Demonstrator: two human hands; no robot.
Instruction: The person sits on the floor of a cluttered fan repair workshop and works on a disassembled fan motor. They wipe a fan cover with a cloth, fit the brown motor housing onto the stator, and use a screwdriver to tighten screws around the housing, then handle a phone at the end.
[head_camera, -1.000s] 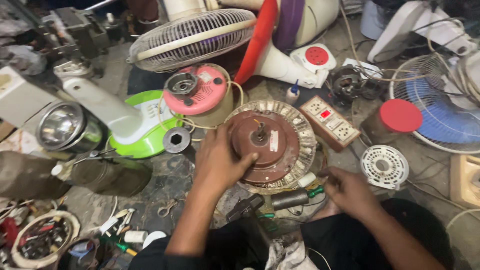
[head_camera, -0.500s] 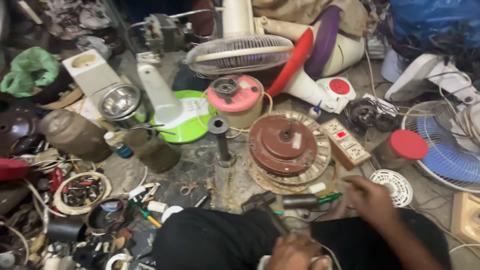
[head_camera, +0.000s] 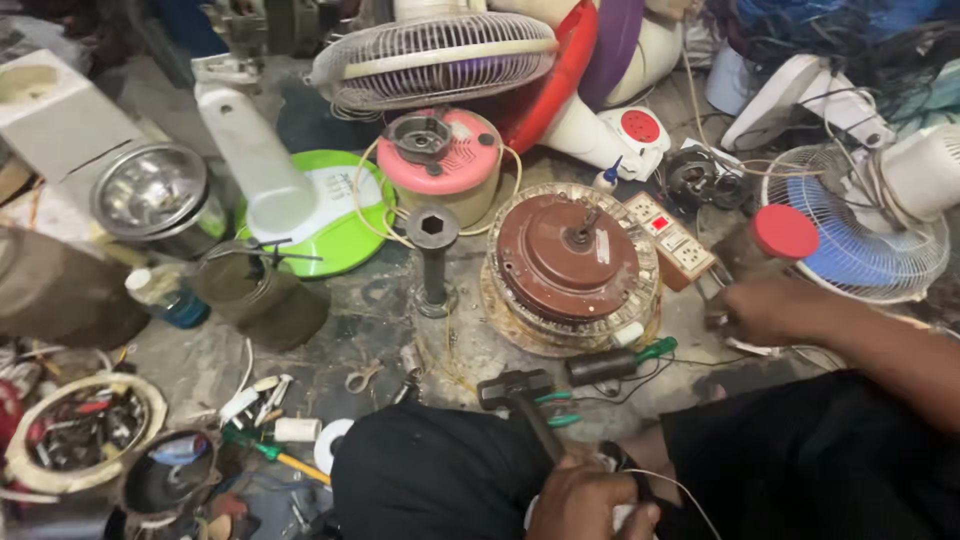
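Cluttered repair floor, grey and greasy, fan parts everywhere. Left hand (head_camera: 592, 500) is low in view between the knees, fingers curled closed around something white with a thin wire (head_camera: 680, 492) trailing off to its right; can't tell what the white thing is. A hammer (head_camera: 520, 392) lies just ahead of that hand, handle pointing back at it; can't tell if the hand touches the handle. Right hand (head_camera: 768, 310) is out to the right, fingers bunched together at a small metal part on the floor, grip itself hidden by the knuckles.

Between the two hands and slightly ahead: brown round fan motor (head_camera: 567, 262) sitting flat in its winding ring. Green-handled screwdriver (head_camera: 620, 362) lies just this side of the motor, between both hands. White power strip (head_camera: 671, 237) is just beyond the right hand, touching the motor's far edge. Red-capped jar (head_camera: 775, 240) directly ahead of the right hand, blue-bladed fan (head_camera: 850, 235) further right of it.

Ahead of the left hand: dark socket tube (head_camera: 432, 260) standing upright, pink-topped motor housing (head_camera: 442, 160) behind it. Far left of the left hand: green fan base (head_camera: 335, 215) with white stem, round metal lamp reflector (head_camera: 150, 190), tray of small parts (head_camera: 75, 430).
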